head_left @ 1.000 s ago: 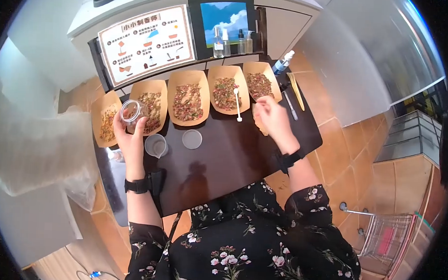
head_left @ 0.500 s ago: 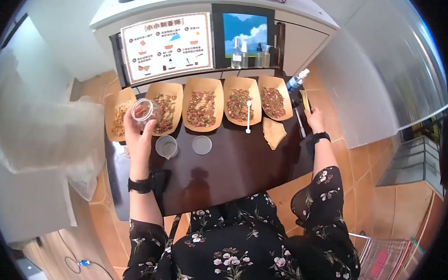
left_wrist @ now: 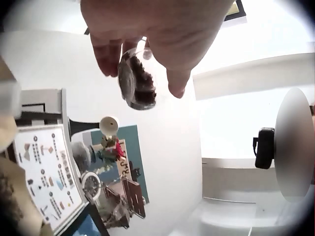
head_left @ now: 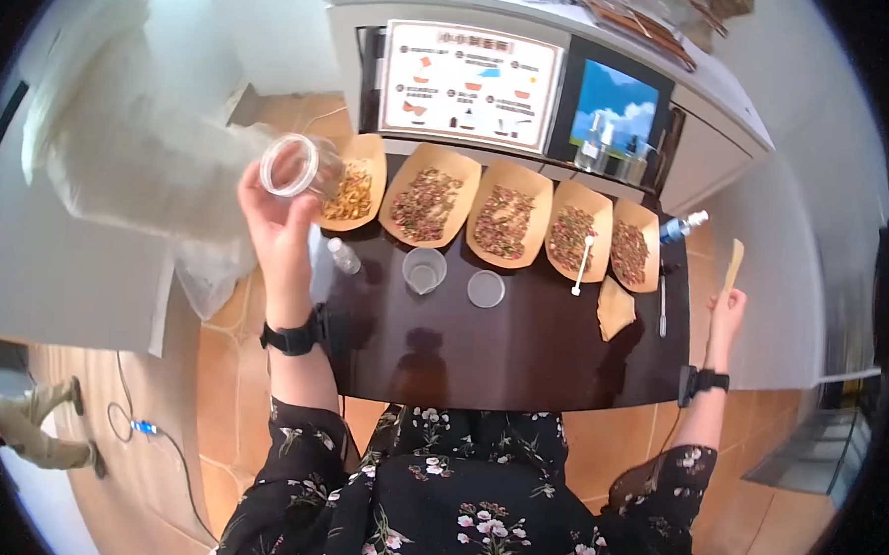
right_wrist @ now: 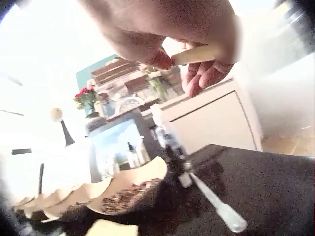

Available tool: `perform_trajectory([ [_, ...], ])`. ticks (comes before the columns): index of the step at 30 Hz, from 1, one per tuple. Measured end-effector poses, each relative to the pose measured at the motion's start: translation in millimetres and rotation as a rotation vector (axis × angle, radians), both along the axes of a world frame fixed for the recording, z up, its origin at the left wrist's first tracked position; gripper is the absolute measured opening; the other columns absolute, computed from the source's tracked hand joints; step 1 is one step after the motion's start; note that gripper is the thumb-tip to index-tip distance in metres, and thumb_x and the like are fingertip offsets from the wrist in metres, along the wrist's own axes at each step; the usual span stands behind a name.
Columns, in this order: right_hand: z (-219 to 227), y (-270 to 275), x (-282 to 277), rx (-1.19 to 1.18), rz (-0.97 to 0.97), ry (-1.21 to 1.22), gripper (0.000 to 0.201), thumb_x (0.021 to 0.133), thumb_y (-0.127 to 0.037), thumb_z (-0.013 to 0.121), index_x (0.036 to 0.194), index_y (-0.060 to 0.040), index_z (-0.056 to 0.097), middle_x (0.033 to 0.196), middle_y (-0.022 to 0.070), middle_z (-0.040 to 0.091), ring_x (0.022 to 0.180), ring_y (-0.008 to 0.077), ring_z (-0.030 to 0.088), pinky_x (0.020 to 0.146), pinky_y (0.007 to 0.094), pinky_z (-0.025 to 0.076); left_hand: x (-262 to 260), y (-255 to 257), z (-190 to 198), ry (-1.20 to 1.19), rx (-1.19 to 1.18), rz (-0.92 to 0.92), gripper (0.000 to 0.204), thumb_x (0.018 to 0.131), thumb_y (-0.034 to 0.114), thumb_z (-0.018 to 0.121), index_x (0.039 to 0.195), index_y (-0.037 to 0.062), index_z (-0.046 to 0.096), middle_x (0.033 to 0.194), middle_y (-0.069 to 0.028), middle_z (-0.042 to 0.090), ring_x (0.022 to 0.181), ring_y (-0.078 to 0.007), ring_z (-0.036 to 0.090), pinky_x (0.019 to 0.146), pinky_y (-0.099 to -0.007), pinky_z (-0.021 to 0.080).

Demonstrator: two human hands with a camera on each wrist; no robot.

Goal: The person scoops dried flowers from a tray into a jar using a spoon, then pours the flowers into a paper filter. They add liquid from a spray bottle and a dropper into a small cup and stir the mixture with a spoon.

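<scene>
In the head view my left hand point(head_left: 279, 241) holds up a clear open-mouthed jar point(head_left: 322, 170), tilted, over the table's left end. Dark crumbly bits lie inside the jar, as the left wrist view shows. Off the table's right edge, my right hand point(head_left: 726, 318) grips a flat wooden stick point(head_left: 734, 262) by its lower end. Near the jar is a paper tray of yellowish dried petals point(head_left: 349, 194). A clear measuring cup point(head_left: 425, 272) and a round clear lid point(head_left: 486, 289) sit in the middle of the dark table point(head_left: 520, 365).
More paper trays of dried flowers point(head_left: 509, 221) line the back; a white spoon point(head_left: 583, 266) leans in one. At right are a tan cloth piece point(head_left: 616, 310), a plastic pipette point(head_left: 663, 307) and a blue spray bottle point(head_left: 683, 226). A small bottle point(head_left: 343, 255) stands at left.
My right hand has gone from beside the right tray to the wooden stick, and has lifted it off the table. My left hand has raised the jar. The head view has swung.
</scene>
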State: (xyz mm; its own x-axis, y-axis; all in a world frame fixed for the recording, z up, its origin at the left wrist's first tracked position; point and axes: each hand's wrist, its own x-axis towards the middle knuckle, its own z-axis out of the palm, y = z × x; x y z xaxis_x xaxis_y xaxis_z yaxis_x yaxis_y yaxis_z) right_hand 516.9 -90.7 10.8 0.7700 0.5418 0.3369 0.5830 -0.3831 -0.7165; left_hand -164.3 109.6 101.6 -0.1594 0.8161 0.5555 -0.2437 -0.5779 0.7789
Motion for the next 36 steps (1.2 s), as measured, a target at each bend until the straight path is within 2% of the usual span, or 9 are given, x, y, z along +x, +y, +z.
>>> perform_trajectory([
  [2, 58.3, 16.9, -57.0, 0.045, 0.08, 0.107, 0.025, 0.099, -0.026, 0.053, 0.116, -0.0077, 0.054, 0.082, 0.001, 0.059, 0.07, 0.0113, 0.055, 0.065, 0.0286, 0.047, -20.4, 0.1, 4.5, -0.079, -0.068, 0.188, 0.065, 0.087, 0.017, 0.074, 0.138, 0.0047, 0.035, 0.133, -0.0122, 0.05, 0.117, -0.0215, 0.054, 0.1, -0.0349, 0.046],
  [4, 103.1, 45.8, -119.9, -0.04, 0.168, 0.036, 0.026, 0.1, -0.02, 0.052, 0.12, -0.0038, 0.053, 0.088, 0.0051, 0.062, 0.081, 0.0155, 0.056, 0.077, 0.0301, 0.048, -31.8, 12.8, -11.3, -0.105, -0.051, 0.294, 0.06, 0.091, 0.012, 0.07, 0.138, 0.0042, 0.035, 0.134, -0.0111, 0.049, 0.113, -0.0192, 0.056, 0.098, -0.0332, 0.046],
  [7, 135.5, 98.8, -222.8, 0.017, 0.522, -0.207, 0.028, 0.1, -0.019, 0.053, 0.124, -0.0045, 0.055, 0.093, 0.0082, 0.063, 0.083, 0.0157, 0.057, 0.08, 0.0312, 0.048, -36.9, 25.8, -42.2, -0.172, -0.166, 0.438, 0.056, 0.092, 0.006, 0.068, 0.139, 0.0041, 0.037, 0.128, -0.0107, 0.054, 0.113, -0.0181, 0.056, 0.097, -0.0314, 0.046],
  [10, 133.9, 151.7, -294.1, 0.011, 0.882, -0.396, 0.023, 0.096, -0.015, 0.058, 0.117, -0.0063, 0.062, 0.097, 0.0136, 0.065, 0.089, 0.0255, 0.064, 0.082, 0.0362, 0.05, -31.0, 38.1, -69.6, -0.102, -0.268, 0.368, 0.062, 0.091, 0.007, 0.068, 0.143, 0.001, 0.032, 0.134, -0.0143, 0.05, 0.118, -0.0213, 0.055, 0.098, -0.0328, 0.047],
  [12, 139.7, 177.0, -343.7, -0.144, 1.024, -0.524, 0.02, 0.091, -0.014, 0.061, 0.11, -0.0077, 0.065, 0.094, 0.014, 0.064, 0.091, 0.0336, 0.063, 0.079, 0.0403, 0.051, -27.1, 40.8, -74.9, -0.023, -0.282, 0.332, 0.064, 0.091, 0.007, 0.069, 0.143, 0.0008, 0.032, 0.134, -0.015, 0.051, 0.119, -0.0216, 0.054, 0.1, -0.0327, 0.046],
  [17, 109.5, 240.5, -427.8, -0.005, 1.257, -0.75, 0.019, 0.082, -0.009, 0.062, 0.1, -0.0101, 0.069, 0.082, 0.0114, 0.061, 0.081, 0.0325, 0.063, 0.071, 0.0428, 0.051, -31.3, 46.7, -85.3, -0.008, -0.281, 0.377, 0.072, 0.081, 0.016, 0.08, 0.138, 0.0025, 0.038, 0.134, -0.0155, 0.05, 0.117, -0.0234, 0.054, 0.1, -0.0358, 0.045],
  [24, 64.1, 298.3, -475.0, -0.037, 1.325, -0.877, 0.021, 0.077, -0.006, 0.061, 0.096, -0.0098, 0.071, 0.082, 0.0109, 0.062, 0.08, 0.0317, 0.064, 0.072, 0.0428, 0.052, -25.7, 48.7, -94.6, 0.162, -0.292, 0.46, 0.067, 0.079, 0.024, 0.081, 0.132, 0.0019, 0.048, 0.124, -0.0138, 0.058, 0.105, -0.0207, 0.059, 0.094, -0.0338, 0.048],
  [29, 57.6, 305.8, -490.7, -0.138, 1.37, -0.858, 0.014, 0.085, -0.01, 0.061, 0.095, -0.0081, 0.07, 0.082, 0.012, 0.062, 0.081, 0.0319, 0.064, 0.073, 0.0431, 0.053, -29.1, 52.1, -100.7, 0.242, -0.268, 0.56, 0.066, 0.08, 0.03, 0.08, 0.132, 0.003, 0.05, 0.126, -0.0153, 0.05, 0.111, -0.026, 0.055, 0.095, -0.0368, 0.047],
  [36, 56.2, 310.2, -490.2, -0.188, 1.397, -0.815, 0.015, 0.085, -0.01, 0.061, 0.097, -0.0078, 0.07, 0.083, 0.0127, 0.062, 0.08, 0.0333, 0.064, 0.073, 0.0444, 0.053, -31.2, 49.9, -99.8, 0.269, -0.322, 0.571, 0.064, 0.082, 0.032, 0.078, 0.131, 0.0031, 0.051, 0.123, -0.0148, 0.052, 0.111, -0.0261, 0.055, 0.095, -0.0363, 0.046],
])
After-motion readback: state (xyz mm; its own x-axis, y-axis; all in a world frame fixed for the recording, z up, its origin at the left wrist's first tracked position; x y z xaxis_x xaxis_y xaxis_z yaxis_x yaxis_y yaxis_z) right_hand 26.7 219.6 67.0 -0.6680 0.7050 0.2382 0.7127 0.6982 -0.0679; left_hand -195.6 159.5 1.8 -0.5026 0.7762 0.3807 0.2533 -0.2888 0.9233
